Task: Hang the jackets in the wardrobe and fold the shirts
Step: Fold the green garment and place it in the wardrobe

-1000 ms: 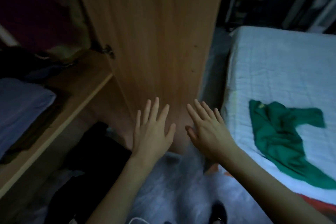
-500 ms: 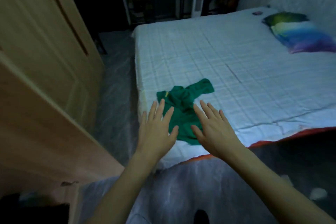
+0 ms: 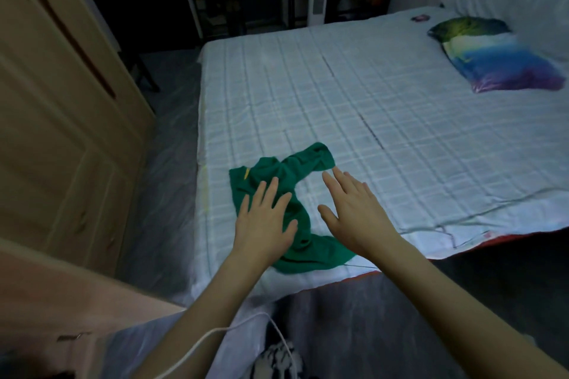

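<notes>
Now reaching for the shirt

Both hands are out over the near edge of the bed (image 3: 354, 95), fingers straight and spread, holding nothing. The left hand (image 3: 264, 221) hangs over the crumpled green shirt (image 3: 277, 172); whether it touches the cloth I cannot tell. The right hand (image 3: 354, 212) is just beside the shirt, over bare sheet. The folding step looks about to begin: next the shirt needs gripping and spreading flat, since it lies bunched. The wardrobe (image 3: 61, 132) stands at left.
</notes>
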Available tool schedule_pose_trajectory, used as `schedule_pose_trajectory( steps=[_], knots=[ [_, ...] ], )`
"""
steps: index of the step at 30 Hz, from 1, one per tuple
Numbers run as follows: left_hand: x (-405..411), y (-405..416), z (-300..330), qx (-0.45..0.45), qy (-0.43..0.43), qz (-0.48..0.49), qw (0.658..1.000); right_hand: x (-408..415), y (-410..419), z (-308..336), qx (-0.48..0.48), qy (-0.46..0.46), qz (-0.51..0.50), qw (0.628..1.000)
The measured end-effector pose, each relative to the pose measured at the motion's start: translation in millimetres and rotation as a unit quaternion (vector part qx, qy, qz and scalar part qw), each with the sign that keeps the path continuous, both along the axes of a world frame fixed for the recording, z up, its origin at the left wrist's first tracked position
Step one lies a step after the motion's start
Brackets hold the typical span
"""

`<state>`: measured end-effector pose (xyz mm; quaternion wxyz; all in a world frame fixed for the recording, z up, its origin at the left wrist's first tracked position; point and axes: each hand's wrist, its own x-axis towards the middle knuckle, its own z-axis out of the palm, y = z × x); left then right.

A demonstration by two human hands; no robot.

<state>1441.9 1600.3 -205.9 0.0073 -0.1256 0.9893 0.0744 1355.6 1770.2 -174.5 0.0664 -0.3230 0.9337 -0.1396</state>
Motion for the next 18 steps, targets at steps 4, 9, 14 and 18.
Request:
schedule_pose_trajectory(
  steps=[4, 9, 14, 18],
  knots=[
    [-28, -25, -19, 0.016, -0.032, 0.024, 0.999, -38, -28, -20, -0.004, -0.017, 0.027, 0.999],
    [-76, -78, -47, 0.032, -0.065, 0.065, 0.995, -94, -80, -47, 0.005, -0.047, 0.062, 0.997],
    [-123, -138, -83, 0.077, -0.108, 0.128, 0.983, -154, -135, -74, 0.036, -0.078, 0.104, 0.991],
    [-161, -186, -122, 0.093, -0.149, 0.16, 0.971, -199, -179, -109, 0.064, -0.093, 0.136, 0.984]
  ],
)
